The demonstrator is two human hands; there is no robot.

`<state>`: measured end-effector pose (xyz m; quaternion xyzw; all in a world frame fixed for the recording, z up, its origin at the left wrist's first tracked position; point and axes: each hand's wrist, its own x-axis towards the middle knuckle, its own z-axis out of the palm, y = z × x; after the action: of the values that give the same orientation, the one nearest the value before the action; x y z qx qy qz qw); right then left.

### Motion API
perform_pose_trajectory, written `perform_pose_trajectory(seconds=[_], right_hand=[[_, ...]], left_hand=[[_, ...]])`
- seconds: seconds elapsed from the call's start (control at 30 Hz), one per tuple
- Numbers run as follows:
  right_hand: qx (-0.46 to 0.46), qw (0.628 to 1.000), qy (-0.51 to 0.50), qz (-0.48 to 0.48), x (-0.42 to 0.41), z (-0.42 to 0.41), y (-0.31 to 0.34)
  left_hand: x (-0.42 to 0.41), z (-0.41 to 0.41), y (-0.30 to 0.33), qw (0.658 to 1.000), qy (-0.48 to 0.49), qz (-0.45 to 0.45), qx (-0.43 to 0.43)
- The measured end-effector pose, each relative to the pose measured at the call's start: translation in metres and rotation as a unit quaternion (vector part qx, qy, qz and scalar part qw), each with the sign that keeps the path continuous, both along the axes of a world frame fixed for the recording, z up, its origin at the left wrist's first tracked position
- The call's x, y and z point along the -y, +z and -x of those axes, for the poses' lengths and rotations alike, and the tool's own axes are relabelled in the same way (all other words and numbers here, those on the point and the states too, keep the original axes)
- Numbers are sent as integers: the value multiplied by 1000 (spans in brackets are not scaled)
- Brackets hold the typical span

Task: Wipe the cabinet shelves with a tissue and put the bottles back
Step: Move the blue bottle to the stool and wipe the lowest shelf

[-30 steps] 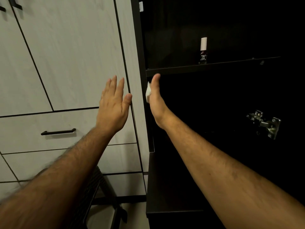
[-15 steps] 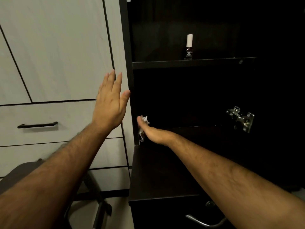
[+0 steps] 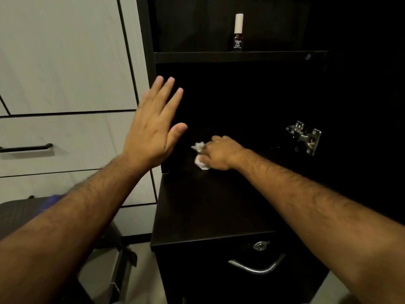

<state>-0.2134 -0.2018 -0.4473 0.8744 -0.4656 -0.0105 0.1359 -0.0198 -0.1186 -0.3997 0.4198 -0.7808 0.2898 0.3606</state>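
Right hand (image 3: pixel 219 153) has dropped from the cabinet's side edge onto the lower shelf (image 3: pixel 208 205), clutching the tissue (image 3: pixel 200 157) at mid-frame; left hand (image 3: pixel 153 128) hovers flat, empty, nearer the bottle (image 3: pixel 237 34) upper centre

Dark lower shelf (image 3: pixel 210 207) bears a crumpled tissue (image 3: pixel 199 159); upper shelf (image 3: pixel 241 56), a bottle (image 3: pixel 237 34).

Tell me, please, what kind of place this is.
Probably a room at home, maybe a bedroom or dressing corner: a dark cabinet with an open shelf, a small bottle like nail polish, and pale drawer fronts beside it.
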Motion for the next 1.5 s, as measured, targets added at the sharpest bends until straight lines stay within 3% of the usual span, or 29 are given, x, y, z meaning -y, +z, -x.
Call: perform_pose_trajectory(seconds=[0.13, 0.2, 0.3, 0.43, 0.5, 0.57, 0.7, 0.93, 1.03, 1.13, 1.27, 1.4, 1.5], right_hand=[[-47, 987, -128, 87, 3, 53, 7], [18, 976, -198, 91, 9, 77, 5], [186, 941, -263, 104, 22, 97, 5], [354, 886, -268, 135, 28, 92, 3], [381, 885, -232, 136, 25, 82, -7], [350, 914, -173, 107, 24, 69, -14], [201, 971, -118, 52, 22, 62, -12], [40, 967, -241, 70, 9, 119, -2], [65, 960, -268, 50, 6, 122, -7], [179, 945, -268, 50, 11, 116, -8], [272, 949, -154, 28, 11, 77, -6], [280, 951, -19, -131, -10, 26, -2], [261, 935, -9, -240, -17, 40, 10]], left_hand=[[5, 22, -9, 999, -13, -32, 30], [9, 27, -14, 998, -6, -48, 33], [13, 29, -17, 998, 7, -62, 31], [15, 26, -20, 997, 11, -72, 21], [16, 26, -25, 997, 12, -80, 19], [17, 28, -29, 996, 11, -87, 22], [19, 37, -34, 995, 1, -98, 22], [22, 44, -41, 989, 0, -145, 23], [19, 42, -39, 989, -7, -149, 16], [16, 35, -33, 990, -12, -135, 23], [15, 27, -27, 990, -4, -136, 19], [14, 23, -30, 990, -2, -139, 27], [14, 23, -30, 989, -4, -145, 24]])
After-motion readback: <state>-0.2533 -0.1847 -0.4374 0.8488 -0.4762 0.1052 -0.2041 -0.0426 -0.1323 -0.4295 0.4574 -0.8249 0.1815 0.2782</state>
